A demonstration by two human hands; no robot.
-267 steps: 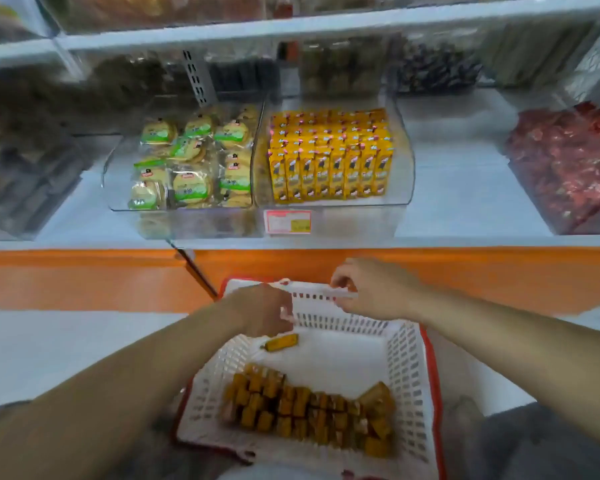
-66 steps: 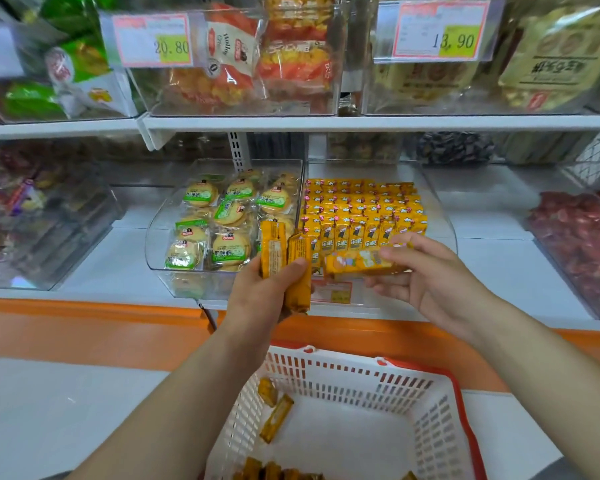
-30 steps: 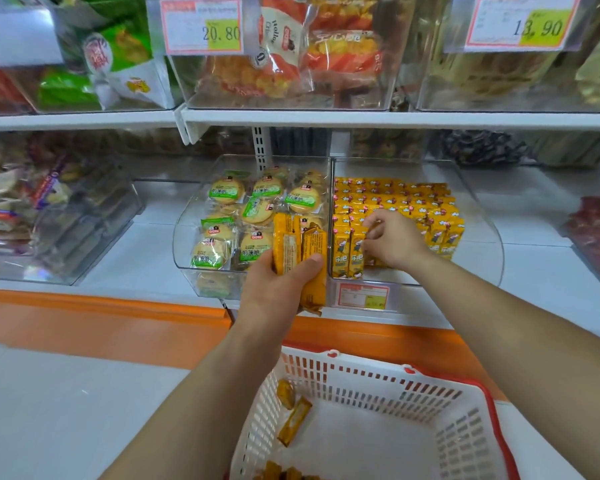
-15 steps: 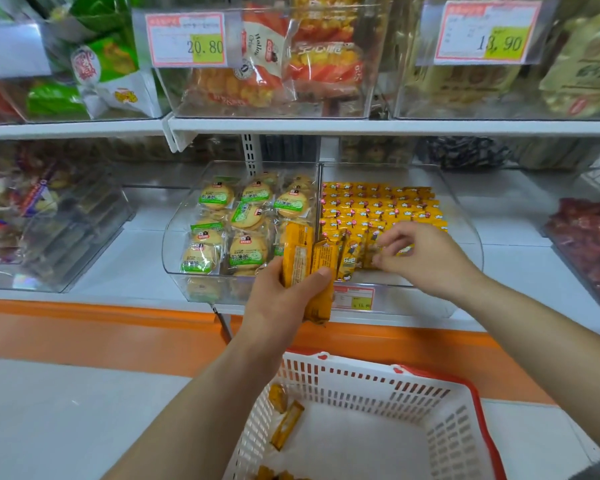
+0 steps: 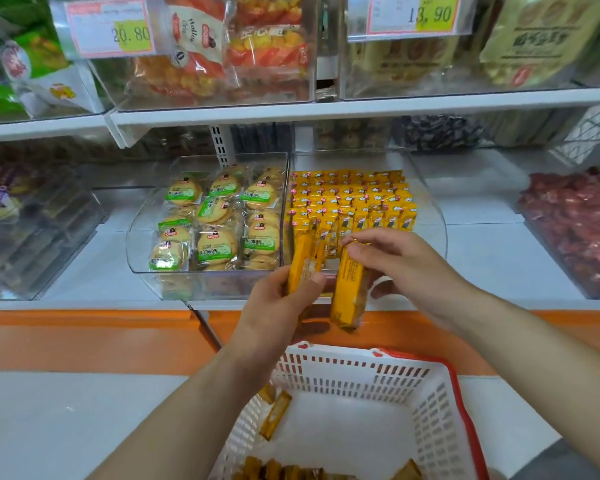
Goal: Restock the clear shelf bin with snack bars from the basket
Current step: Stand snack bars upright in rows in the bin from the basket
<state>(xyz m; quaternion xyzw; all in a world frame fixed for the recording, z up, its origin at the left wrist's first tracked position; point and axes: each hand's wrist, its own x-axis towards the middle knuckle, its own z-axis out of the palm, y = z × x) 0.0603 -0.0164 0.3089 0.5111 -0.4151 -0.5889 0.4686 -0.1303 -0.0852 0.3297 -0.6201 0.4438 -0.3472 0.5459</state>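
Head view: nearest, at the bottom edge, sits the white basket (image 5: 361, 372) with a red rim. It holds a heap of snack bars (image 5: 281, 474) along its near side and 1 loose bar (image 5: 274, 415) by its left wall. Above the basket's far rim, the left grip (image 5: 278, 306) is clenched around upright yellow bars (image 5: 303, 261); how many, I cannot tell. Just to its right, the right grip (image 5: 406, 268) pinches the top end of 1 hanging bar (image 5: 349, 292), thumb and fingers curled on it. Both grips and their bars cover the front wall and near row of the clear shelf bin (image 5: 430, 220), which stands on the white shelf behind an orange strip (image 5: 84, 337) and is packed with rows of standing yellow bars (image 5: 350, 199). Touching its left side is a bin of round biscuits (image 5: 215, 220) in green-labelled packs. Far right lies a bin of red sweets (image 5: 575, 223); far left, a blurred bin (image 5: 32, 220). Farthest, an upper shelf (image 5: 326, 110) carries bagged snacks and 2 price tags, 20.80 (image 5: 118, 29) and 13.90 (image 5: 416, 13).
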